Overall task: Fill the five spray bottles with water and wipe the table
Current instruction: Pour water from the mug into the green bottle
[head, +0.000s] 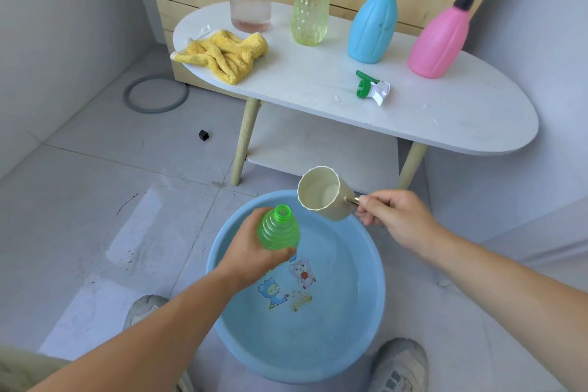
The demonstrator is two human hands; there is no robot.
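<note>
Pouring stage of the bottle-filling task. A translucent green ribbed plastic bottle point(279, 229), cap removed, is gripped around its lower body by the left hand point(251, 256) and held above a round blue plastic basin point(370, 264) of water on the floor. The right hand point(399, 219) is closed on the metal handle of a cream faceted plastic cup point(324, 192), tipped so its mouth faces the camera, just beside and slightly above the bottle's open neck, not touching it.

To do this step well, the cup's lip should probably be brought directly over the narrow neck and tilted slowly, so that a thin stream enters without overflow; keeping both over the basin would catch any spill. Whether water is flowing cannot be told.

On the white oval table point(461, 124) beyond the hands stand four capped spray bottles: clear pink point(250, 0), pale yellow-green point(310, 6), opaque blue point(374, 25) and opaque pink point(440, 38). The green-and-white trigger spray head point(370, 87) lies on the tabletop, well apart from the green bottle, and a crumpled yellow terry cloth point(226, 52) rests at the table's left end.
</note>
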